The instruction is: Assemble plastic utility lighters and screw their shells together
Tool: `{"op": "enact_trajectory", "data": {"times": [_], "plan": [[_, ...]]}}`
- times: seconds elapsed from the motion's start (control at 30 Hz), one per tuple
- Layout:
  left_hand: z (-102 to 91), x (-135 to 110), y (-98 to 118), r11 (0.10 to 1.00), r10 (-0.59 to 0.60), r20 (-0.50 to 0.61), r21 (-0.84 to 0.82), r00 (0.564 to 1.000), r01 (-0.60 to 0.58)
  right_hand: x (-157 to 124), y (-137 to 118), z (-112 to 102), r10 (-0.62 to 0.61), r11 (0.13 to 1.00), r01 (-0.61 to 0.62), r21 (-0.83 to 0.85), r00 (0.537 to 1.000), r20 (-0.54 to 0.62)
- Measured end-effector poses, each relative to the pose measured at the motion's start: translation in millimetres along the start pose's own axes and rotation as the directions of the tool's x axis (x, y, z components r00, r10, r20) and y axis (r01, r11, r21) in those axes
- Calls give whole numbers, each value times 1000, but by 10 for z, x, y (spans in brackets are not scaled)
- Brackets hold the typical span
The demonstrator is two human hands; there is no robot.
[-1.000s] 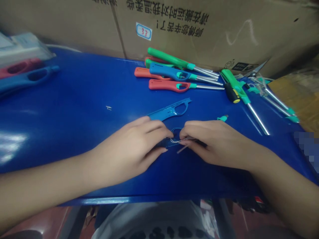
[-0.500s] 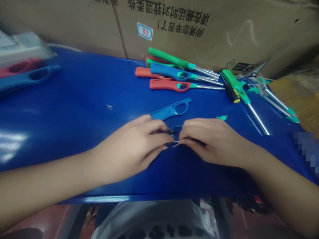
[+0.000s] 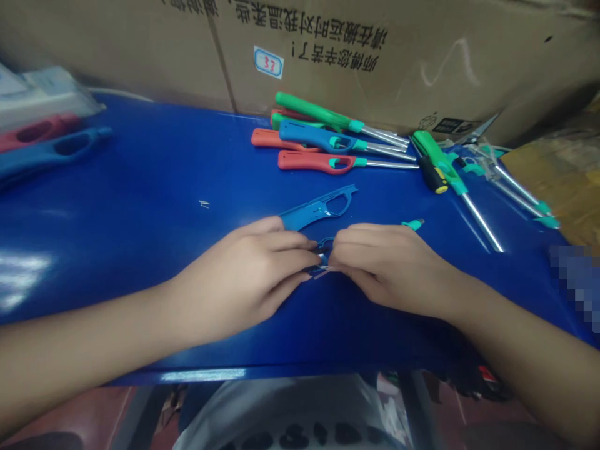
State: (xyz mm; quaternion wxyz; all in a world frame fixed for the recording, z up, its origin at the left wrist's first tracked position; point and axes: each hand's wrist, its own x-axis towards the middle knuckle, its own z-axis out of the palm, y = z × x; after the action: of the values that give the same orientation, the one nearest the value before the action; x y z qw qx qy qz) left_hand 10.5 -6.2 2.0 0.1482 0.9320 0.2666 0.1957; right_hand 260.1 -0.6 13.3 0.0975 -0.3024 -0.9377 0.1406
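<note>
My left hand (image 3: 262, 269) is closed, its fingertips pinched over a blue lighter shell half (image 3: 327, 241) that is mostly hidden under both hands. A small black part shows at those fingertips. My right hand (image 3: 389, 269) is closed too, thumb and fingers pressed on a thin pale strip or tube (image 3: 322, 274) whose end sticks out toward the left fingertips. Just beyond the hands lies another blue lighter shell half (image 3: 312, 214), hollow side up, with a trigger loop. A teal trigger piece (image 3: 412, 225) rests behind my right hand.
Several lighters (image 3: 323, 162) in red, blue and green are piled by the cardboard box (image 3: 337, 81). To the right are a green lighter (image 3: 443, 159), a black-yellow screwdriver handle (image 3: 434, 175) and metal tubes (image 3: 520, 190). Small pins (image 3: 204, 204) and blue shells (image 3: 51, 156) lie left.
My right hand has shifted slightly left, closer to my left fingertips, and the pale strip has moved with it. The whole view has shifted a little.
</note>
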Motion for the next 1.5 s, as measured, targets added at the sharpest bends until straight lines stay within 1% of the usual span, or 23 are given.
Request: {"op": "enact_trajectory", "data": {"times": [0.03,0.1,0.2,0.37,0.43,0.5,0.63,0.83,0.93,1.1,1.2,1.3,1.37,1.43,1.5], "plan": [[-1,-8,-5,1000,16,4,20,1000,-16,-3,1,-14,8,1000,-8,21,1000,-2],[-6,-24,-11,997,40,30,61,999,-41,-15,23,-51,19,993,-18,114,1000,-8],[-16,-38,-11,993,46,71,104,996,-53,-34,85,-99,37,969,-35,244,999,-5],[-17,-34,-8,988,46,85,140,995,-57,-26,117,-112,55,959,-56,279,998,13],[-24,-28,2,983,56,98,166,994,-72,-17,91,-114,51,960,-52,275,999,13],[-38,-22,24,970,89,114,214,989,-112,-13,57,-123,56,964,-57,260,998,11],[-65,-20,82,939,137,118,301,983,-167,-14,26,-143,92,959,-88,268,996,-2],[-60,-34,92,943,116,121,298,986,-148,10,48,-92,201,942,-189,277,979,-17],[-55,-41,75,953,95,122,276,988,-125,7,33,-104,186,946,-178,270,983,-5],[-126,-54,15,978,33,134,202,990,-60,-75,69,-251,155,943,-165,289,986,55],[-196,-54,-33,981,22,161,184,987,-52,-136,170,-336,145,968,-156,199,987,68],[-238,-45,-62,983,10,181,177,983,-43,-164,271,-384,196,974,-203,97,977,79],[-249,-39,-65,984,5,186,176,983,-38,-165,304,-402,202,974,-212,82,973,110],[-253,-36,-61,983,3,183,181,983,-37,-164,308,-409,171,978,-186,96,975,143],[-255,-36,-56,981,5,173,190,985,-38,-168,298,-402,127,985,-143,100,980,153]]}}
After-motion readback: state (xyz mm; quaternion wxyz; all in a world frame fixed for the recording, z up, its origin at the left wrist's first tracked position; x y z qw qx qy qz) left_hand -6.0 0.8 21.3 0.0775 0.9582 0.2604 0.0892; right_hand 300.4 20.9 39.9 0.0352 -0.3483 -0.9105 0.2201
